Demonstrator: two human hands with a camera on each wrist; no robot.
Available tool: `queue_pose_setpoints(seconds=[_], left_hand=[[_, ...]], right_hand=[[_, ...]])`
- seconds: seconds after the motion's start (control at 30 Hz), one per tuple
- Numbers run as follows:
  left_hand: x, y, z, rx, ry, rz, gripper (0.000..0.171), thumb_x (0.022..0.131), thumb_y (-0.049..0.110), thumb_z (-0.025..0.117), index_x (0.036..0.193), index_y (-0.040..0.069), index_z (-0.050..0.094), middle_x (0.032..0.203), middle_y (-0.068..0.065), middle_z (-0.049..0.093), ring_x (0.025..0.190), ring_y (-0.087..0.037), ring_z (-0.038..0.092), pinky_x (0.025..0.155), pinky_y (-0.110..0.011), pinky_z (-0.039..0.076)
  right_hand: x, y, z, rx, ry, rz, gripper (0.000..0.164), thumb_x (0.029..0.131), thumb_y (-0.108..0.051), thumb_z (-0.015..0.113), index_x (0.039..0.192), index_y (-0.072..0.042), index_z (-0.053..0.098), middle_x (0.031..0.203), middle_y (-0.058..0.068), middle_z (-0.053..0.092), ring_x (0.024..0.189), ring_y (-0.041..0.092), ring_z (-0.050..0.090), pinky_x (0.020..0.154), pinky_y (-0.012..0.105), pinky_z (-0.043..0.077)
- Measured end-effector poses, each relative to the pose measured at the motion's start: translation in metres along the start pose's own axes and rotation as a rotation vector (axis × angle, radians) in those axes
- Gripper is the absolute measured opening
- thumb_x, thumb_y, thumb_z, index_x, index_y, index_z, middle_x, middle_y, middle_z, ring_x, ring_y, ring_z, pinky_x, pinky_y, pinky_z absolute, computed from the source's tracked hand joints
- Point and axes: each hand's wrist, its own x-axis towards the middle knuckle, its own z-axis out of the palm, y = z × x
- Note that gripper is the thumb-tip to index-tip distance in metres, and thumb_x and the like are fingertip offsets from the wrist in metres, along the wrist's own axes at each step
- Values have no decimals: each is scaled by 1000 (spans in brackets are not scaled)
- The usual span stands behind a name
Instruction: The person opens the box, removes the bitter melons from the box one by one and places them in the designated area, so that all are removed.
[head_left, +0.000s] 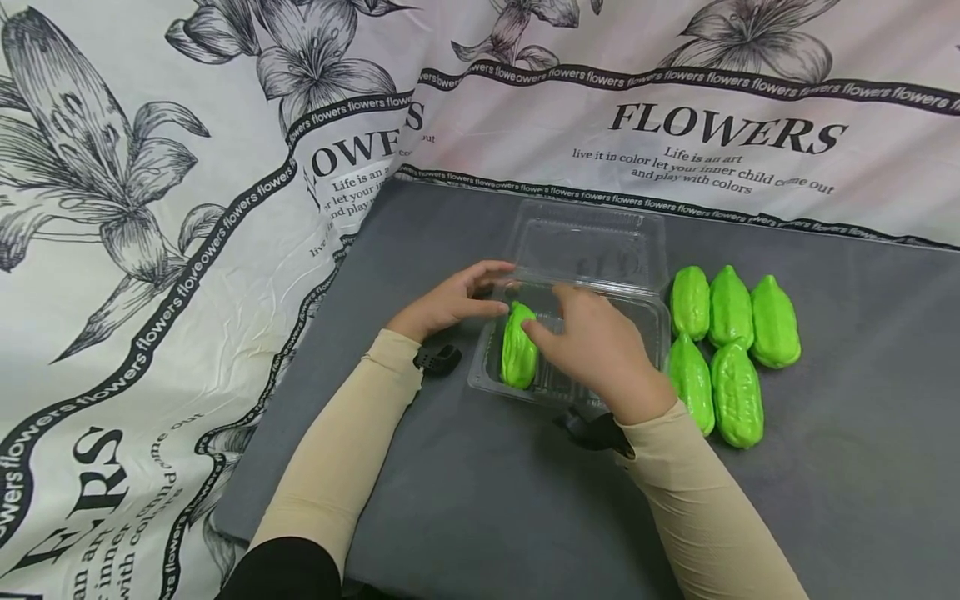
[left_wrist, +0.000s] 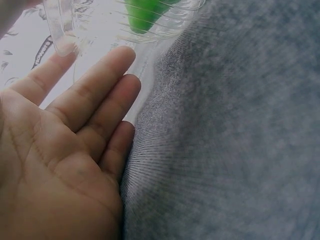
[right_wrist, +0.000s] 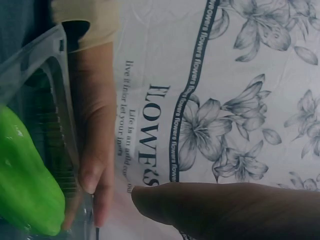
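Observation:
A clear plastic clamshell box [head_left: 487, 375] stands on the table with its lid [head_left: 588, 242] folded back. Inside, along the left wall, lies one glossy green ridged fruit-like piece [head_left: 517, 354], pointed at one end. My left hand [head_left: 453, 300] is at the box's left rim, its fingers fairly straight; in the left wrist view the index fingertip [left_wrist: 67, 50] meets the clear plastic edge. Over the middle of the box hovers my right hand [head_left: 600, 342], its thumb stretched towards the green piece [right_wrist: 30, 175]. Nothing shows in its grasp, though its other fingers are partly hidden.
Several more green pieces [head_left: 731, 308] lie in two rows to the right of the box. A grey cloth covers the table [head_left: 847, 467]. Flower-printed white sheets [head_left: 735, 167] hang behind and on the left. Dark bands [head_left: 438, 358] sit at both wrists.

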Motion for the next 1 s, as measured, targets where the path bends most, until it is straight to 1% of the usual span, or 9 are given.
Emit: queue_pose_setpoints(seconds=[0.2, 0.4, 0.53, 0.63, 0.73, 0.87, 0.97, 1.0], left_hand=[[1, 0, -1, 11, 6, 8, 66, 102, 3, 64, 162, 9, 37, 155, -18, 54, 147, -29, 46, 118, -52, 40], [1, -1, 0, 24, 2, 5, 67, 102, 4, 64, 162, 9, 36, 155, -17, 54, 148, -28, 45, 119, -52, 39], [2, -1, 2, 15, -1, 8, 66, 102, 3, 64, 162, 8, 36, 155, -18, 53, 148, -29, 45, 119, -53, 37], [2, 0, 2, 14, -2, 8, 66, 102, 3, 63, 162, 8, 36, 155, -19, 53, 148, -29, 45, 120, -52, 37], [2, 0, 1, 16, -1, 10, 65, 102, 3, 63, 161, 8, 37, 155, -19, 54, 148, -29, 45, 119, -52, 38], [1, 0, 1, 10, 0, 11, 65, 102, 2, 63, 161, 8, 37, 155, -19, 54, 148, -29, 45, 119, -53, 38], [1, 1, 2, 5, 1, 5, 66, 102, 3, 64, 161, 9, 37, 155, -18, 53, 148, -29, 46, 120, -53, 37], [1, 1, 2, 6, 1, 2, 66, 102, 3, 64, 161, 9, 37, 155, -18, 53, 147, -28, 46, 120, -52, 37]], right_hand=[[4, 2, 7, 57, -31, -1, 82, 103, -51, 61, 161, 1, 37, 139, 20, 65, 119, 36, 67, 89, 60, 56], [8, 6, 15, 53, -53, 6, 80, 101, -52, 63, 159, -1, 41, 138, 18, 66, 119, 35, 67, 87, 59, 57], [11, 10, 20, 46, -55, -4, 80, 101, -52, 63, 158, 0, 42, 134, 18, 67, 119, 35, 67, 88, 60, 57], [13, 11, 23, 47, -67, -18, 80, 101, -50, 64, 158, 2, 42, 122, 15, 70, 108, 32, 69, 84, 56, 58], [15, 11, 26, 57, -100, -37, 80, 102, -48, 64, 157, 5, 42, 101, 14, 72, 89, 28, 71, 77, 50, 58], [17, 12, 30, 65, -123, -71, 75, 103, -45, 64, 153, 8, 46, 106, 19, 73, 93, 31, 72, 80, 50, 58], [18, 13, 33, 71, -126, -83, 65, 103, -43, 65, 143, 7, 55, 111, 17, 71, 94, 29, 71, 79, 47, 58], [19, 13, 35, 75, -131, -82, 60, 103, -43, 65, 137, 5, 58, 104, 14, 70, 87, 27, 70, 75, 45, 57]])
